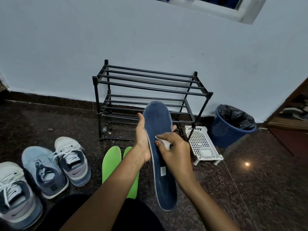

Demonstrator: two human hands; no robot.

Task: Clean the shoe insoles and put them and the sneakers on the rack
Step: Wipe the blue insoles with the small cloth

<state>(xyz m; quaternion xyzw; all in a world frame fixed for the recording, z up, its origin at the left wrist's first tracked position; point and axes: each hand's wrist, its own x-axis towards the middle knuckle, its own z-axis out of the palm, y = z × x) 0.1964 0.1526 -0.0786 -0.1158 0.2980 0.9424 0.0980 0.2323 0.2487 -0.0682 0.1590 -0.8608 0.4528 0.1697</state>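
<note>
A dark blue insole (158,124) is held up in front of me, toe end pointing away. My left hand (143,140) grips it from the left and underneath, thumb on its left edge. My right hand (175,150) pinches a small white wipe (164,141) and presses it against the insole's middle. Two green insoles (111,162) lie on the floor below my left forearm. Three sneakers stand on the floor at the left: a light blue one (43,170), a white and navy one (73,160) and another white and navy one (15,195). The black two-tier rack (150,85) stands against the wall with bare shelves.
A white perforated tray (202,144) with a small white packet stands right of the rack. A blue bin (231,127) lined with a black bag sits beyond it. A wooden door frame (290,124) is at the far right. The floor is dark speckled stone.
</note>
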